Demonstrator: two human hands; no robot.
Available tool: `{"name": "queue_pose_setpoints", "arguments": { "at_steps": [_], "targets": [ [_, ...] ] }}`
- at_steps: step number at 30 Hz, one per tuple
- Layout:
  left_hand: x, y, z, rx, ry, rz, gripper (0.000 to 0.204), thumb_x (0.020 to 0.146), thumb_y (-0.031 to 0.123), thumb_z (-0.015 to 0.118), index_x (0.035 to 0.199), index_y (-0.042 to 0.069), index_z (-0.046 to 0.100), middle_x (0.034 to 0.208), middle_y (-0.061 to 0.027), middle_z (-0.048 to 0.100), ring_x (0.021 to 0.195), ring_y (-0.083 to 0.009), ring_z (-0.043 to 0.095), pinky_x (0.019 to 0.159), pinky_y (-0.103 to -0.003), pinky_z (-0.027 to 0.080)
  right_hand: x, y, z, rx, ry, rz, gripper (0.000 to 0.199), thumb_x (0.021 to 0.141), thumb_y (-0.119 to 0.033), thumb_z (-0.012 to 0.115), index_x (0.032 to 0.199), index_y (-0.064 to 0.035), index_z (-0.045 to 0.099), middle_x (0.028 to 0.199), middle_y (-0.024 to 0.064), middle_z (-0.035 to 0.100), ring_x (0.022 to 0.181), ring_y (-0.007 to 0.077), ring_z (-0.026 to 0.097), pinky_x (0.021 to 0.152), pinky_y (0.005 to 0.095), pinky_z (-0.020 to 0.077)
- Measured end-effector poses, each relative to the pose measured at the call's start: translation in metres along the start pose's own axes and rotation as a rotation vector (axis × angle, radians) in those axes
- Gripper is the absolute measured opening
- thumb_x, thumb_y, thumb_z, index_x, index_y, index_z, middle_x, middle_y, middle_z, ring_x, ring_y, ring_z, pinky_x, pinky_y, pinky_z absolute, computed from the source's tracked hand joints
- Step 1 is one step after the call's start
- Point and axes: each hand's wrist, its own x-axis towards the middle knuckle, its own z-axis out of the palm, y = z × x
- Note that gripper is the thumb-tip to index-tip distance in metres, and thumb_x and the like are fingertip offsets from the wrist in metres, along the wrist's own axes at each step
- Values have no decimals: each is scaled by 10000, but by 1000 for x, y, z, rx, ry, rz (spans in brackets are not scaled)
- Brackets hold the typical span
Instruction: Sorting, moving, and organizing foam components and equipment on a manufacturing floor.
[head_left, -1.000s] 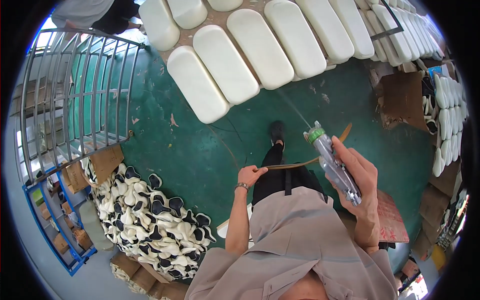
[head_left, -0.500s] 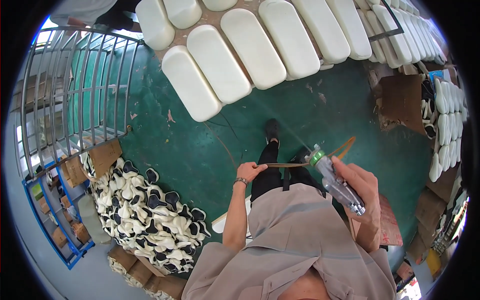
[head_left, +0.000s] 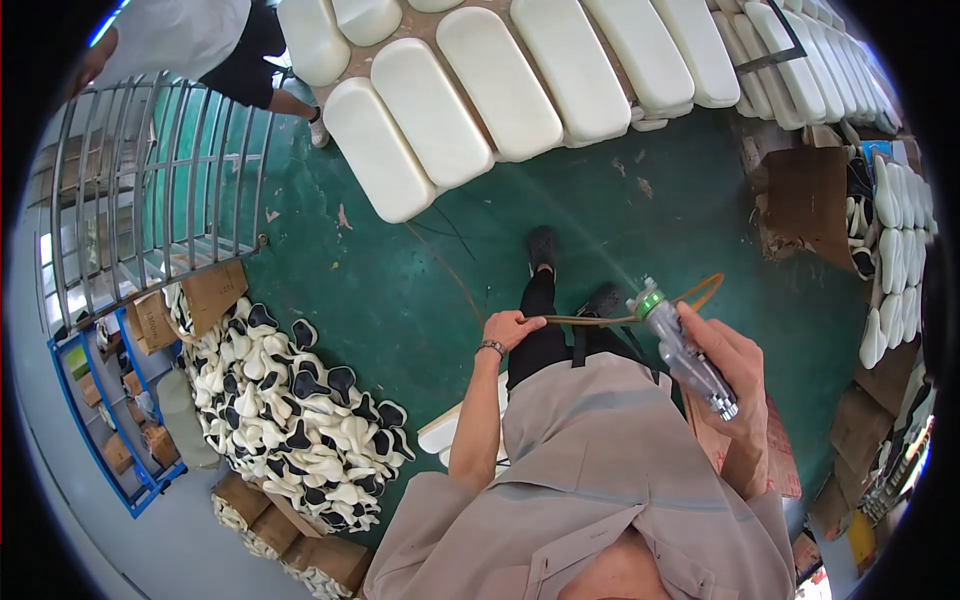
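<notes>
My right hand (head_left: 735, 362) is wrapped round a metal spray gun (head_left: 685, 350) with a green ring near its nozzle. A faint mist streams from the nozzle up and left, toward several white, rounded foam pads (head_left: 380, 150). My left hand (head_left: 510, 330) is closed on a thin brownish hose (head_left: 585, 321), which runs across to the gun and loops behind it; the other part trails over the floor below the pads. The pads lie in a row on a brown surface at the far side, apart from both hands.
A heap of white and black saddle-shaped pieces (head_left: 290, 420) lies on the green floor at left, beside cardboard boxes (head_left: 215, 300) and a metal-barred rack (head_left: 160, 190). Another person (head_left: 240, 50) stands at far left. At right are an open carton (head_left: 805, 205) and stacked white pieces (head_left: 898, 250).
The spray gun and both hands have shifted slightly to the right in view. At far left, the other person has come further into view. Mist still leaves the nozzle.
</notes>
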Motion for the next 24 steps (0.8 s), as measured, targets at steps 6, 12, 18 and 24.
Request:
{"name": "queue_pose_setpoints", "arguments": {
  "at_steps": [6, 12, 18, 24],
  "targets": [
    [0, 14, 3, 4, -8, 16, 708, 736, 768, 642, 749, 63, 704, 799, -155, 706, 812, -333, 678, 726, -431, 514, -10, 3, -8, 42, -70, -91, 760, 594, 39, 695, 1345, 4, 579, 836, 126, 657, 722, 293, 654, 630, 348, 524],
    [0, 17, 9, 9, 29, 37, 659, 760, 715, 665, 741, 58, 700, 765, -138, 697, 770, -310, 672, 702, -417, 498, -17, 6, -11, 5, -32, -68, 747, 593, 43, 700, 1331, 13, 586, 831, 147, 659, 719, 291, 658, 632, 349, 526],
    [-1, 20, 7, 5, 19, 35, 662, 751, 719, 673, 748, 58, 705, 764, -136, 699, 768, -310, 673, 704, -413, 501, -20, 8, -18, 28, -120, -74, 764, 579, 49, 703, 1333, 12, 585, 852, 141, 669, 718, 290, 658, 631, 345, 527],
    [3, 22, 6, -8, 21, 54, 665, 746, 719, 677, 747, 55, 704, 761, -141, 696, 763, -313, 670, 702, -415, 501, -21, 12, -23, -3, -91, -10, 768, 587, 55, 693, 1344, -7, 583, 861, 159, 669, 745, 311, 667, 661, 359, 533]
  ]
}}
